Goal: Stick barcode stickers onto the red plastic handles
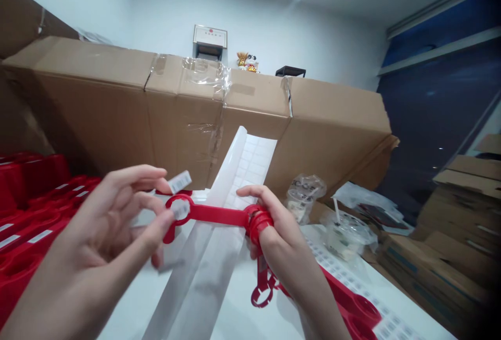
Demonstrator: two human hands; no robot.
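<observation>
Red plastic strap (pixel 219 215) is held crosswise in the clenched right hand (pixel 278 228), its ring (pixel 169 233) just beside the left hand (pixel 105 215) pinching a white label (pixel 180 182).

head cam | forward, down | close on left hand (pixel 94 220), right hand (pixel 277 230) | framing seems tilted

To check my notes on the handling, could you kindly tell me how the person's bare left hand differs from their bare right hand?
The left hand has spread fingers, a small white label at its fingertips, while the right hand curls around a red plastic strap. The left looks open; the right looks closed. Both are bare.
</observation>
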